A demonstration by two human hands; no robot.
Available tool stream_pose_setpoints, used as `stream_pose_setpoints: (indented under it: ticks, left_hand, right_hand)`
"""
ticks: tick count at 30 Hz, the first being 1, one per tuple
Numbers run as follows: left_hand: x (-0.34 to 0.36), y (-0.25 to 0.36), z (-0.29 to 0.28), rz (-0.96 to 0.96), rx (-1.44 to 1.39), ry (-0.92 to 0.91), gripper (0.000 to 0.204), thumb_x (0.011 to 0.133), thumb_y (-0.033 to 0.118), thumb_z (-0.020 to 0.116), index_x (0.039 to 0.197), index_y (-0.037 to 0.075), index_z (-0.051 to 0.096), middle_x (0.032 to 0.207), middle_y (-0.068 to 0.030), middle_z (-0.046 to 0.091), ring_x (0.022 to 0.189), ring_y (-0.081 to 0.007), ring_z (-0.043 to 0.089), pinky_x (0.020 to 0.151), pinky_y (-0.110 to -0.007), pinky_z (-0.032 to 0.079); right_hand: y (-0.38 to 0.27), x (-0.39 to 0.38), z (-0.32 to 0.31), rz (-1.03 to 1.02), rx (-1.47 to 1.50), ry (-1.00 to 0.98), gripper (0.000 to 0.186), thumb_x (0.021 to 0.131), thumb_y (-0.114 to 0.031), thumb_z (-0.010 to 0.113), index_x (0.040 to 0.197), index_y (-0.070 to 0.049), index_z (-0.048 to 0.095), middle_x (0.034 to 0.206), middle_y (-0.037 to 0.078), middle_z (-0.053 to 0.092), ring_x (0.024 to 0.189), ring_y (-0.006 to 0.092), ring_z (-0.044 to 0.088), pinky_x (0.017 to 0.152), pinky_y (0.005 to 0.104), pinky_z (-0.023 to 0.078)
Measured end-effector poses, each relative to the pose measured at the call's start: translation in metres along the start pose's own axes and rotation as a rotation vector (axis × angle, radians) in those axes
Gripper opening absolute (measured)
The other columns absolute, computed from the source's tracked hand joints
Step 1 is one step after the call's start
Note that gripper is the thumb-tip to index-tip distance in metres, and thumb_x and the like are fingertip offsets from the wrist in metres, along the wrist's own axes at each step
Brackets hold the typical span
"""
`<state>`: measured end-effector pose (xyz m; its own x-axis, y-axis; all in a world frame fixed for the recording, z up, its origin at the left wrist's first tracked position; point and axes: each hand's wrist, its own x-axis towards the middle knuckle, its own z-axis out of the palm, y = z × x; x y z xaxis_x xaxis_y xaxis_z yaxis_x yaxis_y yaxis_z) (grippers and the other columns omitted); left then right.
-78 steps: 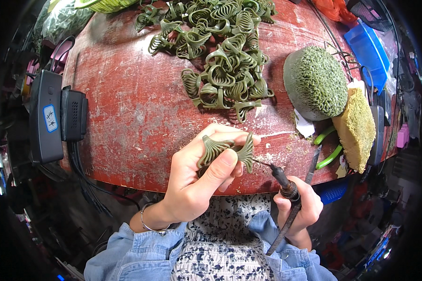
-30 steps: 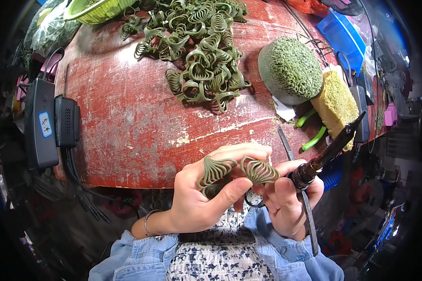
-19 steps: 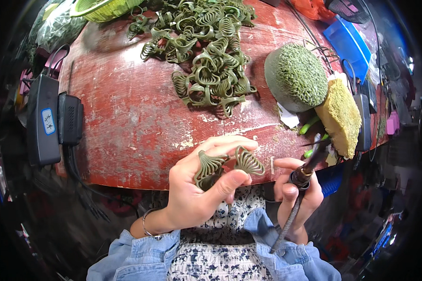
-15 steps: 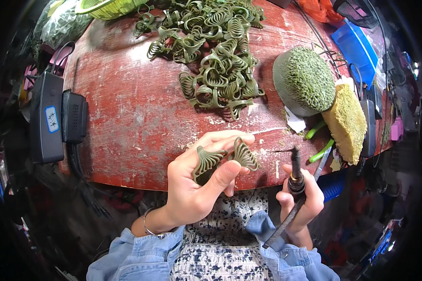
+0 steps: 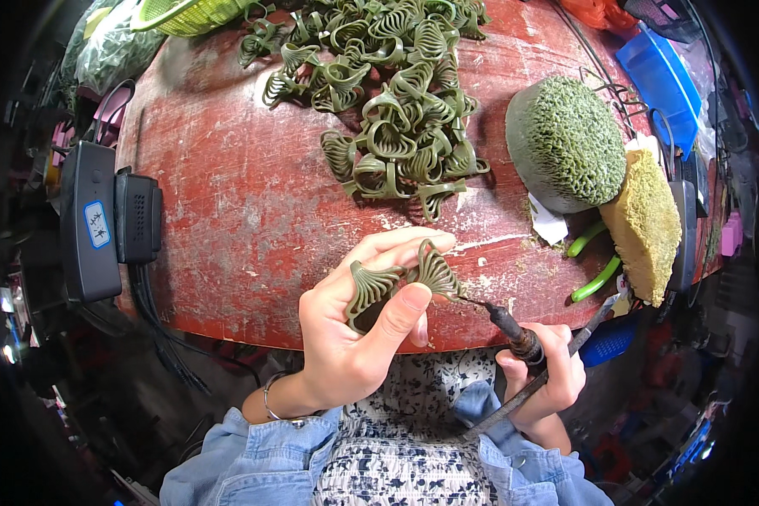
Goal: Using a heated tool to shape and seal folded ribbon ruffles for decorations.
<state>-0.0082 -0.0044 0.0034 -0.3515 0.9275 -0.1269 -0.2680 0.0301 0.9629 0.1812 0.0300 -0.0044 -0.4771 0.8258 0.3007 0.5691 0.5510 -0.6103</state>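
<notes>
Two green fan-shaped pieces [image 5: 401, 282] sit pinched in the left hand [image 5: 354, 337], thumb pressing from below, index and middle fingers curled over the top. Fans lie side by side, ribbed faces up, held just off the near edge of the red table [image 5: 253, 211]. They look joined where they meet, but the seam is too small to confirm.

Right hand [image 5: 544, 379] is closed around the handle of a soldering-iron-type tool [image 5: 514, 337], fist grip. Tool's long axis runs from lower right up to upper left; dark tip touches, or nearly touches, the right edge of the right-hand fan. So the work lies up and left of the right-hand grip, straight along the tool's axis. Left hand carries the piece, right hand brings the tip.

Outward from there:
- Pile of matching green fan pieces [image 5: 388, 110] across the far half of the table, well apart from the hands.
- Domed green mesh form [image 5: 565, 139] at right, with a yellowish sponge-like block [image 5: 645, 223] just beside it toward the table edge.
- Two bright green curved strips [image 5: 594, 261] between the dome and the block.
- Black box unit [image 5: 101, 219] at the table's left edge, cables hanging below.
- Blue bin [image 5: 662, 72] far right, green basket [image 5: 194, 13] far top.
</notes>
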Motion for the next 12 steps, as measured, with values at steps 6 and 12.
stream_pose_setpoints:
  ticks: [6, 12]
  left_hand:
    - [-0.0005, 0.0000, -0.0003, -0.012, 0.005, 0.008, 0.031, 0.087, 0.015, 0.049, 0.107, -0.009, 0.051, 0.110, -0.0174, 0.053, 0.055, -0.0060, 0.049, 0.046, -0.016, 0.039]
    - [-0.0011, 0.0011, -0.0005, -0.035, 0.005, 0.014, 0.031, 0.086, 0.016, 0.050, 0.106, -0.008, 0.052, 0.109, -0.0163, 0.053, 0.056, -0.0052, 0.049, 0.046, -0.016, 0.039]
  right_hand:
    - [-0.0007, 0.0004, 0.0015, -0.005, -0.003, -0.001, 0.041, 0.063, -0.024, 0.076, 0.090, 0.000, 0.058, 0.068, 0.009, 0.057, 0.054, 0.0201, 0.058, 0.048, 0.0262, 0.045]
    - [-0.0034, 0.0000, 0.0000, 0.027, -0.030, -0.023, 0.042, 0.061, -0.024, 0.077, 0.091, -0.001, 0.059, 0.069, 0.010, 0.057, 0.055, 0.0205, 0.058, 0.048, 0.0271, 0.045]
